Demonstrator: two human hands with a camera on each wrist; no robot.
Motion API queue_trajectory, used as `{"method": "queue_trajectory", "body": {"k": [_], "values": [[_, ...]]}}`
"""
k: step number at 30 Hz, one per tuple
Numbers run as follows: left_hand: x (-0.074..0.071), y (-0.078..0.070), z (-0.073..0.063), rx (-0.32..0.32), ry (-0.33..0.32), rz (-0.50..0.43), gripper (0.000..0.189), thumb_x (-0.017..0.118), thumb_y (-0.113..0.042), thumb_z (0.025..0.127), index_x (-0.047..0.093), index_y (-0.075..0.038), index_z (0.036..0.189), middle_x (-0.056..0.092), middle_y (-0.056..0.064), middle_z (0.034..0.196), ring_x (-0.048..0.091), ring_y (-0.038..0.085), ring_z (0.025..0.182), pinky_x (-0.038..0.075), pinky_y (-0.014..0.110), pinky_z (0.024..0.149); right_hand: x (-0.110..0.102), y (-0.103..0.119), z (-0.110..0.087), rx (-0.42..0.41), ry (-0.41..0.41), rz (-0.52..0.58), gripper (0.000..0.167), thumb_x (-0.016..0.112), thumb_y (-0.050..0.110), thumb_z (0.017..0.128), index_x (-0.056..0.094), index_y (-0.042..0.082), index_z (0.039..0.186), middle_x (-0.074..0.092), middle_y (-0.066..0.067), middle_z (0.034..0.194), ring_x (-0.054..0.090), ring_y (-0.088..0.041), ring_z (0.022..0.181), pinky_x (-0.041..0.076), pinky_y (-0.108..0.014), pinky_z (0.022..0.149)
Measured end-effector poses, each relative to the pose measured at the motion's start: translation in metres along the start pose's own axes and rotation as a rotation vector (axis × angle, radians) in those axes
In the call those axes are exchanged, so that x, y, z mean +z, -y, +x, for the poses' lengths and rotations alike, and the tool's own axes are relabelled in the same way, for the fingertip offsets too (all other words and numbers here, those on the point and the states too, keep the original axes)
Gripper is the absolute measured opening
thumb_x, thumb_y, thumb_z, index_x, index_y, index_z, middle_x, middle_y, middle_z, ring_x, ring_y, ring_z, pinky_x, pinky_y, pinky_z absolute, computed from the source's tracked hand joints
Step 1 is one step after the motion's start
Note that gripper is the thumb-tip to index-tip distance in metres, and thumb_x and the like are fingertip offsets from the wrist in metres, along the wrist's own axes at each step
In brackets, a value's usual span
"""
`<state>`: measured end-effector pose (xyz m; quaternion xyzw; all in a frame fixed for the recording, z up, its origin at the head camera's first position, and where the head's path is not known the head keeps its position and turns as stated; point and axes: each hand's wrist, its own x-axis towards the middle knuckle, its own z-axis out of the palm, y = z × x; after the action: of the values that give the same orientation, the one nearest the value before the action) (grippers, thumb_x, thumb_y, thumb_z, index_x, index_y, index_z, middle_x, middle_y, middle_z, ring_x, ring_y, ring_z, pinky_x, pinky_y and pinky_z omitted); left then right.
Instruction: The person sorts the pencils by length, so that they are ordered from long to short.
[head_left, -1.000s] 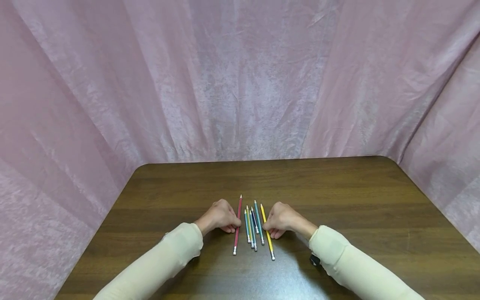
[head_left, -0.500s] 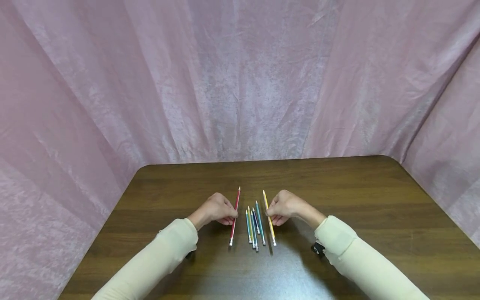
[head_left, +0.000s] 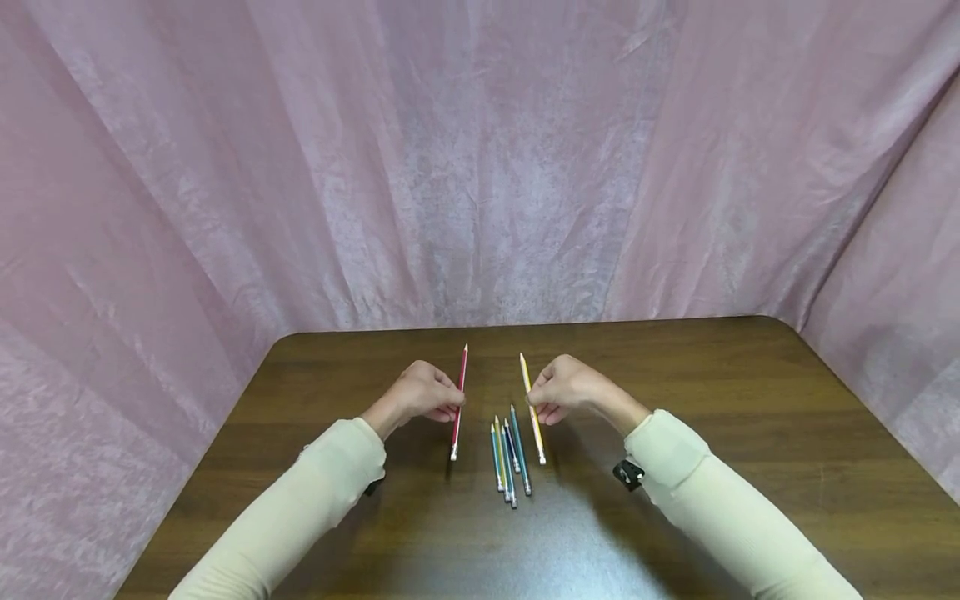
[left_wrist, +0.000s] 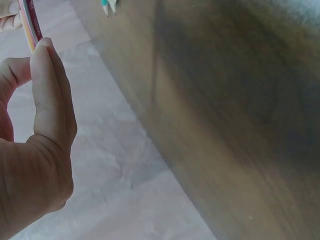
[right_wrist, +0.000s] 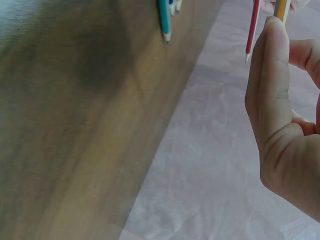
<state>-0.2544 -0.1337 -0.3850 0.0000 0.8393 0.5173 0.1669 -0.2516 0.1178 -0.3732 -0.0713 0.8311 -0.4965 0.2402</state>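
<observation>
Between thumb and fingertips, my left hand (head_left: 417, 392) pinches a red pencil (head_left: 463, 365) with its sharpened tip pointing away and its eraser end toward me. A yellow pencil (head_left: 537, 437) is pinched the same way by my right hand (head_left: 572, 388). Both pencils are off the table, roughly side by side with a gap between them. Nearer to me, a bunch of several blue, green and yellow pencils (head_left: 517, 454) lies on the wood. In the right wrist view, the red pencil (right_wrist: 253, 27) shows beyond the fingers (right_wrist: 275, 75). The left wrist view shows the pinch at its upper-left edge.
The brown wooden table (head_left: 337, 358) has rounded far corners. Pink curtains (head_left: 517, 167) hang behind it and along both sides. A small black device (head_left: 628, 474) sits at the right cuff.
Both hands have lifted the red and yellow pencils and moved away from me, the left one also drifting left. The other pencils stay in place on the table.
</observation>
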Motion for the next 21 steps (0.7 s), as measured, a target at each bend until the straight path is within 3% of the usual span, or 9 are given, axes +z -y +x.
{"method": "queue_trajectory", "body": {"k": [13,21], "values": [[-0.012,-0.012,0.012,0.015,-0.056,-0.022,0.009,0.067,0.003,0.080,0.071,0.008,0.087,0.069,0.009,0.067,0.065,0.012,0.054,0.062,0.029,0.060,-0.008,0.017,0.008,-0.045,0.009,-0.027,0.008,0.061,-0.001,0.086,0.065,-0.007,0.090,0.066,-0.012,0.070,0.067,-0.016,0.059,0.063,-0.035,0.068],[-0.021,-0.016,0.022,0.009,-0.079,-0.022,0.011,0.070,0.003,0.081,0.071,0.008,0.090,0.070,0.009,0.068,0.066,0.012,0.055,0.063,0.034,0.068,-0.006,0.028,0.016,-0.053,0.007,0.011,0.006,0.062,0.000,0.086,0.066,-0.005,0.087,0.065,-0.010,0.068,0.066,-0.014,0.058,0.063,-0.034,0.067]]}}
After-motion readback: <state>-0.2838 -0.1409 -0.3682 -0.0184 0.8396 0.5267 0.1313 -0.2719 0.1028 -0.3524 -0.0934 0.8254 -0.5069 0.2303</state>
